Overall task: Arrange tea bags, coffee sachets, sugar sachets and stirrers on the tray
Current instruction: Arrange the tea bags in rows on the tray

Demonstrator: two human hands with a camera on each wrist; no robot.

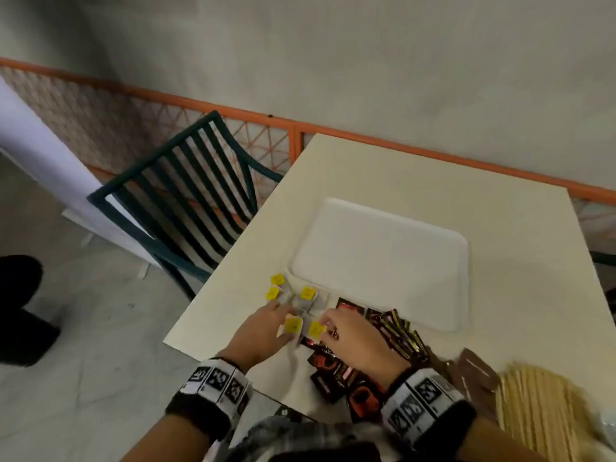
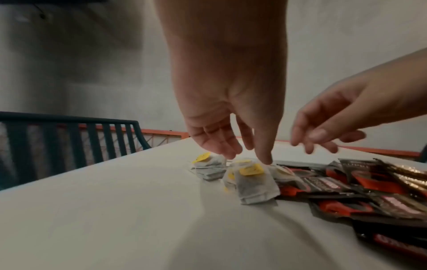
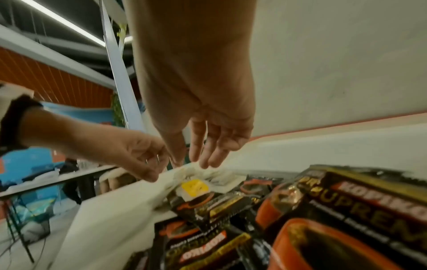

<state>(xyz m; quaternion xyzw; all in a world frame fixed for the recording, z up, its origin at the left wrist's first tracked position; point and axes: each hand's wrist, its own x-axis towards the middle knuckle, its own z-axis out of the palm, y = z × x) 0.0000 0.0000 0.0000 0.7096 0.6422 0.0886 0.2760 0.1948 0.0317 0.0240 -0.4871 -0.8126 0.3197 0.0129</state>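
Several tea bags [image 1: 305, 300] with yellow tags lie on the table in front of the near left corner of the white tray [image 1: 383, 258]. My left hand [image 1: 283, 320] reaches down onto them with straight fingers. Its fingertips [image 2: 265, 160] touch a tea bag [image 2: 254, 184] without gripping it. My right hand [image 1: 328, 323] hovers beside it over the same pile, fingers [image 3: 203, 160] extended and holding nothing. Black-and-red coffee sachets [image 1: 346, 378] spread under my right wrist. Brown sugar sachets [image 1: 473, 371] and a heap of wooden stirrers [image 1: 540, 405] lie at the right.
The cream table [image 1: 433, 181] stands against a wall with an orange rail. A dark green slatted chair [image 1: 186, 201] sits at its left side. A dark shoe [image 1: 20, 308] is on the floor at far left.
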